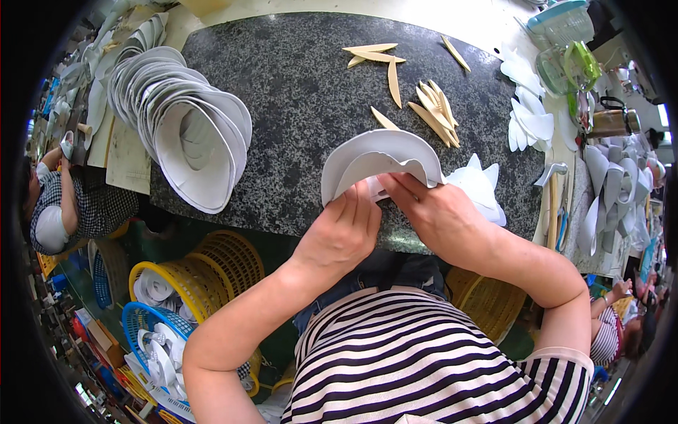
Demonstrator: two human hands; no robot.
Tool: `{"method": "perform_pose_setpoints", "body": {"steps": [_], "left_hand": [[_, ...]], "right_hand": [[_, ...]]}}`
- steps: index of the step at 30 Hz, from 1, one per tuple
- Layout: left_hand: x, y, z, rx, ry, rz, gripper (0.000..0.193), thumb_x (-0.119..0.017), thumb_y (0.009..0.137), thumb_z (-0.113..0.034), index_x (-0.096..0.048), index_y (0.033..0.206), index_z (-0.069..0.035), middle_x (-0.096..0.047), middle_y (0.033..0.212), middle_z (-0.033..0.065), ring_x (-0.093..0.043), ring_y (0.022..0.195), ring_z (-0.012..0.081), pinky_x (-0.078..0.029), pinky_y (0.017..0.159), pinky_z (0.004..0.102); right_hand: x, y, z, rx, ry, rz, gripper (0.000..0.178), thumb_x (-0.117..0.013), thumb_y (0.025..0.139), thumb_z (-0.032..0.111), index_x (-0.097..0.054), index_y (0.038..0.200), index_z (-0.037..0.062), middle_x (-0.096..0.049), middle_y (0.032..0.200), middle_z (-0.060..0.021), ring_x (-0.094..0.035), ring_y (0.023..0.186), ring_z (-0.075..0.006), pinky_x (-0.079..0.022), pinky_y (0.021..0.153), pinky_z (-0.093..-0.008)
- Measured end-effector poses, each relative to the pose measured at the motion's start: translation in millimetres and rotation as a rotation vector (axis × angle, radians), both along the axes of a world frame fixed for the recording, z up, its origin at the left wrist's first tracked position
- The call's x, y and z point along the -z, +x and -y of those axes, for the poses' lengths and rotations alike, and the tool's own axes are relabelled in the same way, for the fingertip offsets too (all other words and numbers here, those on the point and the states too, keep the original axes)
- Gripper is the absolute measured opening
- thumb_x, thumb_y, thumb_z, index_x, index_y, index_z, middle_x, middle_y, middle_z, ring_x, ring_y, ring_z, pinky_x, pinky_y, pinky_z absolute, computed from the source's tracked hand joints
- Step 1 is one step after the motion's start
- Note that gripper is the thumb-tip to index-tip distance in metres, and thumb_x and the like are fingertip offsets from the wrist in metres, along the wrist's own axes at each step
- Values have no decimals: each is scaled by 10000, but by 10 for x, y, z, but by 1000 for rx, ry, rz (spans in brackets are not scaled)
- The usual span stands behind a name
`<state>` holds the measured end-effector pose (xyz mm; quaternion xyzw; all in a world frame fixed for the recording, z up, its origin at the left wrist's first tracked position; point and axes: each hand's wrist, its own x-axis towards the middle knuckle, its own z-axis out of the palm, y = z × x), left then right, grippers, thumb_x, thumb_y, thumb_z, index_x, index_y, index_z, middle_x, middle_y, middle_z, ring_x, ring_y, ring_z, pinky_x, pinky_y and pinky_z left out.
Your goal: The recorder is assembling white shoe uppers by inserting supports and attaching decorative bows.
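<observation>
Both hands hold a white shoe upper (pixel 381 146), bent into an arch above the near part of a dark speckled stone slab (pixel 282 92). My left hand (pixel 341 230) pinches its left end, fingers closed. My right hand (pixel 446 220) grips the other end, with the fingertips tucked under the arch. Between the hands, a small pale part shows beneath the upper; I cannot make out what it is. Just beyond lie several cream crescent-shaped strips (pixel 436 113). Beside my right hand rests a small pile of white pointed pieces (pixel 477 187).
A long nested stack of white uppers (pixel 194 141) leans on the slab's left. Along the right edge are more white pieces (pixel 530 116), a hammer (pixel 552 191) and a green tape dispenser (pixel 580 67). Yellow baskets (pixel 226 265) and a blue basket (pixel 134 332) stand below. Other people sit at both sides.
</observation>
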<state>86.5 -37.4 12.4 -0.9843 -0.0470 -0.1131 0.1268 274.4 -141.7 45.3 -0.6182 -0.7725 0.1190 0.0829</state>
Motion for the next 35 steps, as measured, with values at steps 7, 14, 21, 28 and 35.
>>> {"method": "perform_pose_setpoints", "body": {"steps": [7, 14, 21, 28, 35], "left_hand": [[-177, 90, -88, -68, -263, 46, 281, -609, 843, -93, -663, 1093, 22, -655, 1088, 165, -685, 959, 274, -540, 862, 354], [-255, 151, -184, -98, -452, 60, 213, -620, 864, -84, -691, 1060, -42, -666, 1026, 70, -691, 886, 210, -562, 737, 336], [-343, 169, -257, -41, -447, -95, 223, -630, 825, -79, -682, 1034, -24, -667, 978, 73, -688, 863, 210, -568, 671, 329], [-342, 171, -321, -29, -476, -62, 179, -633, 821, -76, -669, 992, -37, -667, 904, 67, -688, 800, 210, -562, 631, 339], [-200, 99, -331, 78, -376, 44, 146, -631, 769, -102, -634, 901, -39, -637, 852, 85, -690, 773, 231, -564, 629, 299]], "right_hand": [[-17, 119, -125, 8, 51, -205, 420, -653, 831, -10, -611, 1248, -32, -653, 1189, -202, -683, 976, -371, -580, 808, -444], [53, 122, -199, 50, 74, -165, 243, -669, 804, 15, -623, 1042, 7, -665, 998, -130, -710, 863, -303, -576, 696, -399], [162, 48, -203, 155, 142, -137, 278, -736, 824, 91, -686, 1096, 66, -691, 1008, -62, -700, 770, -262, -555, 614, -377], [180, 66, -178, 147, 150, -125, 274, -742, 813, 89, -688, 1080, 56, -690, 1008, -52, -694, 757, -250, -555, 607, -371], [189, 75, -141, -26, 149, -59, 329, -733, 756, 79, -688, 1081, 92, -678, 1062, -91, -704, 870, -262, -568, 616, -344]]}}
